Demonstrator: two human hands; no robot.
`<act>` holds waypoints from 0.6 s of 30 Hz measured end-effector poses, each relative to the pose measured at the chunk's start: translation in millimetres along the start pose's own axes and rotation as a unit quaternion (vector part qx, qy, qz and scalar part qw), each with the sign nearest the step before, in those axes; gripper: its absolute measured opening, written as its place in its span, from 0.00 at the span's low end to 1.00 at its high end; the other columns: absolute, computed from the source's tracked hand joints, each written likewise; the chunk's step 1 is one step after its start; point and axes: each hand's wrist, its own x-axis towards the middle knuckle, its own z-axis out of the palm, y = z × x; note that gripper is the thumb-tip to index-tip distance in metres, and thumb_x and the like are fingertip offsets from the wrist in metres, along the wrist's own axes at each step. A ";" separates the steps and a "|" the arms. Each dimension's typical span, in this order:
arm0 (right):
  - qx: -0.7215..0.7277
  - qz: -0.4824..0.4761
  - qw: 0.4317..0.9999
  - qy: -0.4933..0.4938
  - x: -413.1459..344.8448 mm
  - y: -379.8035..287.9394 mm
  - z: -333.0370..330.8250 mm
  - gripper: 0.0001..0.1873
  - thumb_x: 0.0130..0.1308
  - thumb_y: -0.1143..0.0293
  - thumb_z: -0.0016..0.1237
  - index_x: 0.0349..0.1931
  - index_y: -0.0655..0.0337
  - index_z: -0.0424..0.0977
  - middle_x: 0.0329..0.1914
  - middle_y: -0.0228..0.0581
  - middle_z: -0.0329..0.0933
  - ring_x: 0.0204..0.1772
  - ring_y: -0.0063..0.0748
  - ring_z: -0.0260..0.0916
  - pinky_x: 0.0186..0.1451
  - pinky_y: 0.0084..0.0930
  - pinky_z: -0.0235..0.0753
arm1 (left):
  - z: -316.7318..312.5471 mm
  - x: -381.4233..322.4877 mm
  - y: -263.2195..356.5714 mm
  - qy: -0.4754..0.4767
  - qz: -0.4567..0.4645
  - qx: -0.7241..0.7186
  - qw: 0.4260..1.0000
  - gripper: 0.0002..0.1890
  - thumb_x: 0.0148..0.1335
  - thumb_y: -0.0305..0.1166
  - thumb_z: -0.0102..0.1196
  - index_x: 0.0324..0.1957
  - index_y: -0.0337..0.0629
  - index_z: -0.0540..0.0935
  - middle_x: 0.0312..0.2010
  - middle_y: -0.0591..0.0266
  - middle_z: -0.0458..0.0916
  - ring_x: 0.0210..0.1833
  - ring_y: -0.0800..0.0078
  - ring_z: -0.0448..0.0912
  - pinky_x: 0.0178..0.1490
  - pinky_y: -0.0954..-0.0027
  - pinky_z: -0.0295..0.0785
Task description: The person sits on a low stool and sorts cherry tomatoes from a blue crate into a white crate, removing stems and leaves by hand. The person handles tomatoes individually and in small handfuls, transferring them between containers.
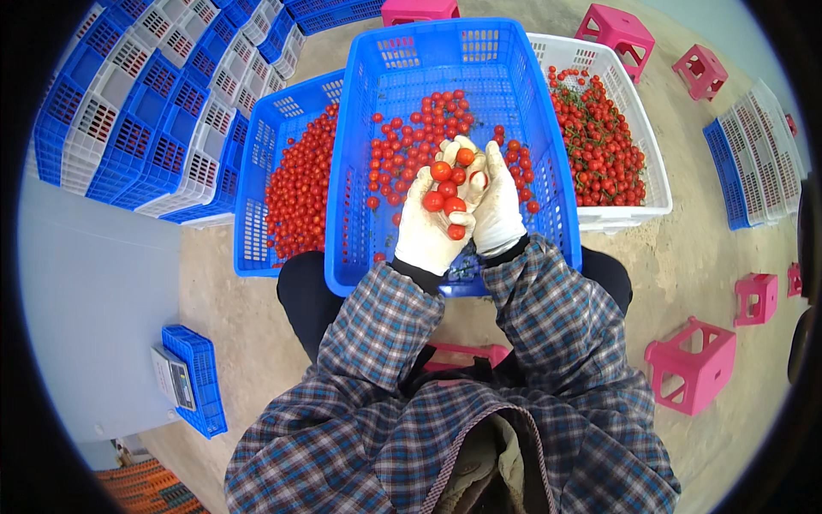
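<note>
White gloves, soiled at the fingers, cover both of my hands above a blue plastic crate. Several cherry tomatoes rest in the cupped palm of my left hand. Against it from the right leans my right hand, its fingers curled close to the left fingers with red fruit showing between them. Whether the right hand grips a tomato of its own is hard to see. Below, loose cherry tomatoes and bits of green stem are scattered over the crate's floor.
At left, a second blue crate holds many stemless tomatoes. A white crate at right holds tomatoes on green stems. Stacked blue and white crates rise at far left. Pink stools stand on the floor; a scale sits by the wall.
</note>
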 end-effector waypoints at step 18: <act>0.012 -0.149 0.988 0.035 4.4 45.1 8.4 0.24 0.77 0.52 0.37 0.59 0.61 0.70 0.62 0.44 0.72 0.64 0.40 0.68 0.71 0.40 0.66 | -15.9 -19.0 15.3 -0.010 0.160 0.002 0.987 0.26 0.72 0.48 0.45 0.68 0.52 0.68 0.68 0.59 0.68 0.69 0.60 0.68 0.66 0.54 0.68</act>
